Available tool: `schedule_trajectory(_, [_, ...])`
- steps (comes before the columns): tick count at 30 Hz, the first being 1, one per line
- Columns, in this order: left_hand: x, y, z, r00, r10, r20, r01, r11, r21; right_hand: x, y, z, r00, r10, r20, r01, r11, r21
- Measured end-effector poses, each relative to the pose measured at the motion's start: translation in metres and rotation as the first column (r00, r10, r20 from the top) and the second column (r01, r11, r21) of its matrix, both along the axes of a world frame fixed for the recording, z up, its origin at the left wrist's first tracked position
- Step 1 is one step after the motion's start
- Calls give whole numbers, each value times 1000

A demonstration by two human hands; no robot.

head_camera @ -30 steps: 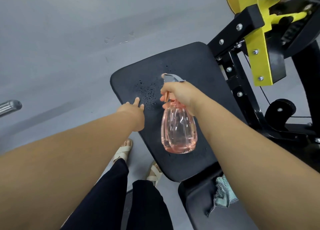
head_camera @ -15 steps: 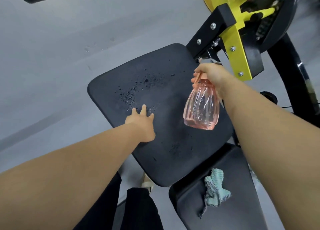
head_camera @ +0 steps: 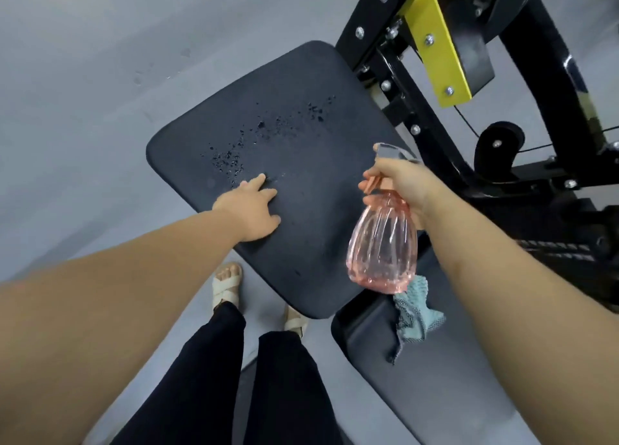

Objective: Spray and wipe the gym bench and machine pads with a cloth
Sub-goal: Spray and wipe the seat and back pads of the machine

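Your right hand (head_camera: 400, 185) is gripping the pink spray bottle (head_camera: 382, 248) by its trigger neck above the black seat pad (head_camera: 301, 183); your left hand (head_camera: 249, 208) is resting flat, fingers relaxed, beside the droplets (head_camera: 261, 140). The teal cloth (head_camera: 413, 315) is lying on the lower pad (head_camera: 402, 377).

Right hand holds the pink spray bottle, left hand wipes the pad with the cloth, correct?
No: head view shows the left hand bare on the pad; the cloth lies on the lower pad. The right hand does hold the spray bottle.

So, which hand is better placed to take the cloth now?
Probably the left hand: it rests open on the pad. The right hand grips the bottle, though the cloth lies nearer it.
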State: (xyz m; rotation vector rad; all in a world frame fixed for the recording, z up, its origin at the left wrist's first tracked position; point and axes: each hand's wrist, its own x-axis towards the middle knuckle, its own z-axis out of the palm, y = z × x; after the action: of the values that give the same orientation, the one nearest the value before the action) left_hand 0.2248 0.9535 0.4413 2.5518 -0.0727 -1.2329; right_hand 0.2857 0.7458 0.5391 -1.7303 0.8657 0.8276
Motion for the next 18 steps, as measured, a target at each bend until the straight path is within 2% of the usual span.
schedule_trajectory(3, [-14,-13,6,982,131,135,-128,991,-32,-55,-12,2,996,0,-87,0,1000,5])
schedule_trajectory(6, [-35,-28,7,969,179,172,-166,982,-89,-103,-7,1,989,89,-116,-82,994,69])
schedule_trajectory(9, [-53,-34,2,961,196,194,-171,975,-140,-129,2,-2,979,149,-142,-143,988,51])
schedule_trajectory(13, [-72,-35,1,961,167,220,-138,980,-140,-136,-2,1,980,120,-161,-115,993,39])
schedule_trajectory(18, [-83,-42,6,972,144,188,-126,986,-106,-125,-42,11,997,-28,-65,25,998,-49])
